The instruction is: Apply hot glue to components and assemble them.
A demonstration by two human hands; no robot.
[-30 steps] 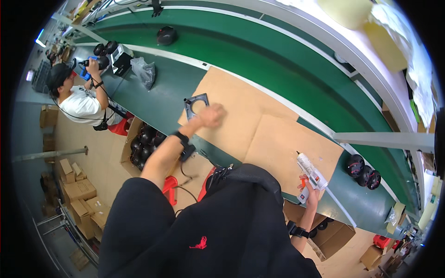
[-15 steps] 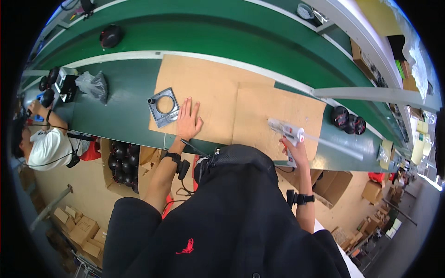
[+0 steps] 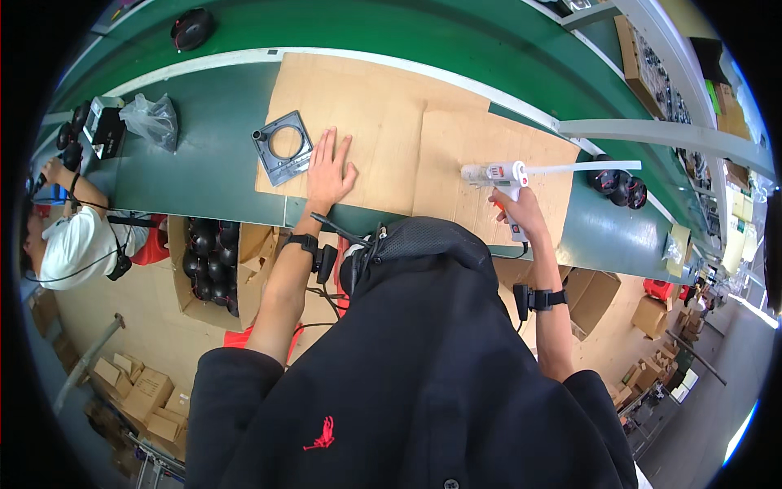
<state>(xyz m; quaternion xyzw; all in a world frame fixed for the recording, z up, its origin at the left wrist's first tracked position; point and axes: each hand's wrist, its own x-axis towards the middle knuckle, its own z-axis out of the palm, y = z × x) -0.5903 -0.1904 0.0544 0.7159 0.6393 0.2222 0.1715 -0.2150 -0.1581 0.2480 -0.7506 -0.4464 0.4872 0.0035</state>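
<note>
The person's left hand (image 3: 327, 173) rests palm down on flat brown cardboard sheets (image 3: 371, 106), fingers slightly spread; just left of it lies a dark grey square plastic frame with a round hole (image 3: 287, 174), and I can't tell whether they touch. Well to the right, the right hand (image 3: 525, 213) grips a white glue gun with an orange trigger (image 3: 509, 174), its nozzle pointing left, toward the frame. A long whitish glue stick (image 3: 586, 166) juts rightward from its back. Farther left on the green bench (image 3: 216, 163) sits a crumpled clear plastic bag (image 3: 153, 122).
</note>
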